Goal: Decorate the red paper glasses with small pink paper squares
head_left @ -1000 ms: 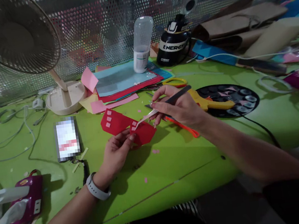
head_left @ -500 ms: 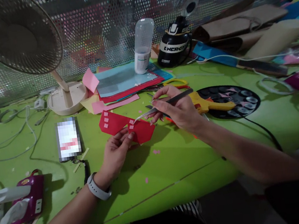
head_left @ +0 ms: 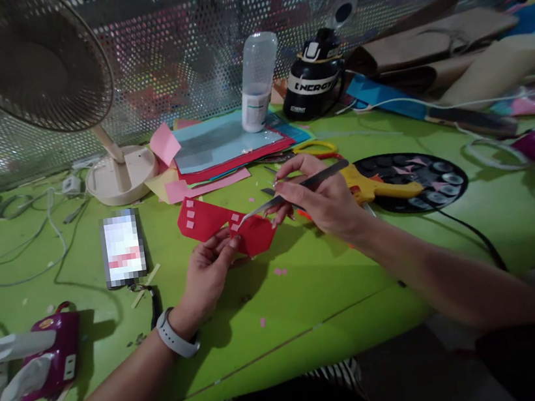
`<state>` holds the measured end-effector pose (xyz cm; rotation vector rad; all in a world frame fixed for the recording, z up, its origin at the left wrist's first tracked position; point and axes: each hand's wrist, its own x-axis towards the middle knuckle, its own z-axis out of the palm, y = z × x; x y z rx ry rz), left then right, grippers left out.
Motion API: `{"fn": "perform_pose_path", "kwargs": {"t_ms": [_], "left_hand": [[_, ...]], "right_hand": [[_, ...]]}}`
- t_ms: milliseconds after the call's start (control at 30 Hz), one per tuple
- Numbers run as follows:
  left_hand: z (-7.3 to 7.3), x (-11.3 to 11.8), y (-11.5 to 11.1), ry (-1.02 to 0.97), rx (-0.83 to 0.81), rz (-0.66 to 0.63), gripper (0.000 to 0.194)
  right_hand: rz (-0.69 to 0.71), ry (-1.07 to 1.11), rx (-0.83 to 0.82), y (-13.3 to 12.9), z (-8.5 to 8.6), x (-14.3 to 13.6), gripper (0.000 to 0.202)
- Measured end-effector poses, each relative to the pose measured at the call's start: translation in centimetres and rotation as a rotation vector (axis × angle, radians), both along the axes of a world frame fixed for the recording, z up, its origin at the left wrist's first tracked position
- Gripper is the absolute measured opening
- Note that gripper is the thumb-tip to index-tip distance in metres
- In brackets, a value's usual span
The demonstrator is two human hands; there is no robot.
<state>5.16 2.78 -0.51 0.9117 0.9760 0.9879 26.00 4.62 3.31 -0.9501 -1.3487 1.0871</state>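
My left hand pinches the lower middle edge of a folded red paper piece just above the table. Three small pink squares run down its left part, and pink squares also sit on its right part near my left thumb. In my right hand is a pair of metal tweezers, fingers closed round the shaft. The tweezer tips lie at the pink squares on the right part; I cannot tell whether they touch one.
Behind my right hand, a yellow glue gun rests on a dark round tray. Yellow-handled scissors, paper sheets, a clear bottle and a black jug stand behind. Left are a phone, fan base and purple power strip.
The tweezer tips have shifted slightly, from the upper pink square toward the lower one on the red paper's right part. My left hand holds the paper in nearly the same place.
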Motion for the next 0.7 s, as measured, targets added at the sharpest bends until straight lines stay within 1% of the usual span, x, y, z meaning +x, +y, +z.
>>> {"fn": "perform_pose_path", "kwargs": {"t_ms": [100, 233, 367, 500, 700], "left_hand": [[-0.05, 0.04, 0.03, -0.006, 0.016, -0.005, 0.040], [-0.26, 0.06, 0.05, -0.005, 0.032, -0.030, 0.039], [-0.39, 0.03, 0.02, 0.002, 0.031, -0.035, 0.036], [-0.26, 0.01, -0.08, 0.025, 0.048, -0.039, 0.037], [-0.07, 0.04, -0.14, 0.026, 0.025, -0.026, 0.038]], "right_hand": [[0.043, -0.024, -0.016, -0.30, -0.08, -0.36, 0.037], [0.021, -0.024, -0.033, -0.43, -0.18, -0.66, 0.036], [0.050, -0.006, -0.045, -0.26, -0.15, -0.63, 0.038], [0.067, -0.012, -0.059, -0.11, -0.24, -0.49, 0.036], [0.058, -0.027, -0.036, 0.14, -0.46, -0.24, 0.034]]}}
